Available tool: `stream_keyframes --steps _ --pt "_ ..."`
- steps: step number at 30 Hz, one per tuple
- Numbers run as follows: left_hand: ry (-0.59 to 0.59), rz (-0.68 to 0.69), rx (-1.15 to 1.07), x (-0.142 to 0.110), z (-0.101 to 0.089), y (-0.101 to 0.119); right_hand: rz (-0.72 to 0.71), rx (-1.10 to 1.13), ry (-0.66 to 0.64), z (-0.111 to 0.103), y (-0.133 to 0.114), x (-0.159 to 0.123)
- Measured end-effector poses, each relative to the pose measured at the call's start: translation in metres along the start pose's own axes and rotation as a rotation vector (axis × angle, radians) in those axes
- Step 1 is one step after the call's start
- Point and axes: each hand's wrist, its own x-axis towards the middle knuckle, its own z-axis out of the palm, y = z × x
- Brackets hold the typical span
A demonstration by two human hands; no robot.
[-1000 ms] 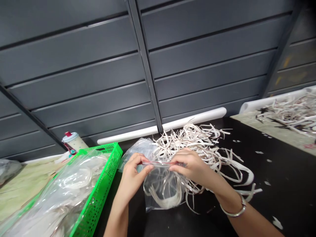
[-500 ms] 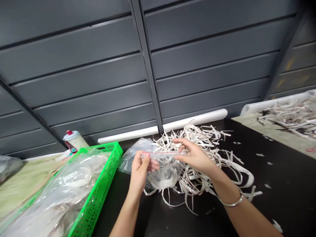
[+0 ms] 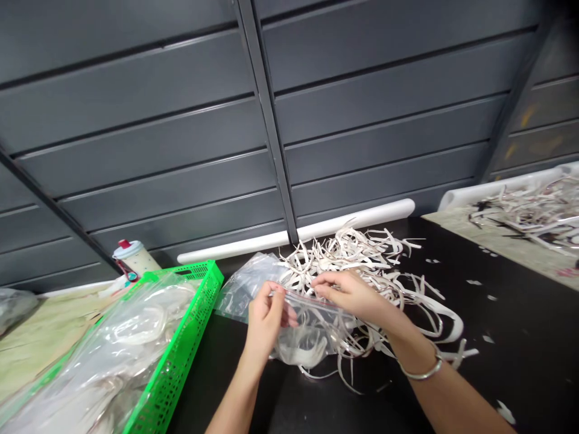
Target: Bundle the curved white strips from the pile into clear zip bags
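A clear zip-lock bag [image 3: 301, 349] with a red seal line hangs in front of me, with a curved white piece in its bottom. My left hand [image 3: 266, 313] pinches the bag's upper left corner between thumb and forefinger. The fingers of my right hand [image 3: 355, 295] are closed along the sealing edge, right of the left hand; the fingertips are partly blurred. Behind and beneath the bag lies a tangled heap of white strips [image 3: 344, 256]. More flat clear bags [image 3: 242, 286] rest at the heap's left side.
At left stands a green basket [image 3: 181, 343] with filled clear bags [image 3: 140, 325]. Behind it is a drinking bottle [image 3: 138, 256] with a red cap. A white roll [image 3: 362, 220] runs along the grey panel wall [image 3: 181, 120]. More strips [image 3: 538, 211] lie far right; scraps dot the black table [image 3: 520, 313].
My right hand has moved slightly left along the bag's top edge, closer to my left hand. My left hand has shifted slightly right, and the edge between them now slopes down to the right.
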Motion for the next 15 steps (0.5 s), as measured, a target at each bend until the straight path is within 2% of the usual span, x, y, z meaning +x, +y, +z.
stream_keyframes --steps 3,6,9,15 --pt "-0.074 0.049 0.109 -0.008 0.008 0.004 -0.101 0.028 -0.011 0.017 -0.011 -0.003" --pt "-0.083 0.093 0.168 -0.012 0.01 0.006 -0.115 0.027 -0.014 0.023 -0.014 -0.004" --pt "-0.024 0.089 0.138 -0.009 0.006 0.006 -0.072 -0.015 -0.064 0.014 -0.007 -0.003" --pt "0.112 0.007 -0.059 0.01 -0.008 -0.003 0.031 -0.047 -0.172 -0.015 0.01 -0.001"
